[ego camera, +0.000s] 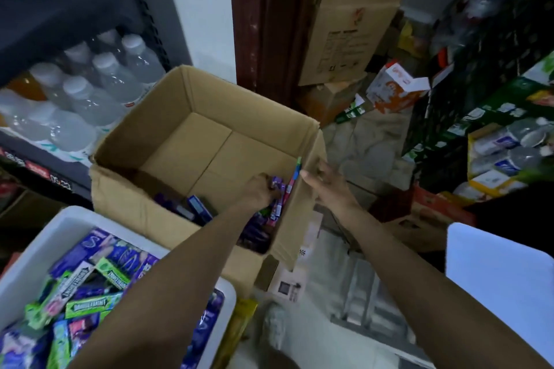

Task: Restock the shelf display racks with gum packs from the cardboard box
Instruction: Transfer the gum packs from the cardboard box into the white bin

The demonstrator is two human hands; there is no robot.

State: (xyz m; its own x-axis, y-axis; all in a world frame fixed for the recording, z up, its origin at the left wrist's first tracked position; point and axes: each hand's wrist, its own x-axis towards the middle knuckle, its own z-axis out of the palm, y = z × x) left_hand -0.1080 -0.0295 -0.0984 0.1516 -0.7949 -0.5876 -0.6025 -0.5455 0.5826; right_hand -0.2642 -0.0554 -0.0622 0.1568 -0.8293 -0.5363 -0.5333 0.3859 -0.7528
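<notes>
Gum packs [277, 186] under left hand [257, 190] fingers [268, 181], inside cardboard box [168, 117].

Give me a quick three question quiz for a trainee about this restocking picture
1. True or false: the open brown cardboard box is full to the brim.
2. Which hand grips the purple gum packs inside the box? A left B right
3. Fill in: the right hand holds the box's ___ wall.

Key: 1 false, much of its floor shows. 2 A, the left hand. 3 right.
</notes>
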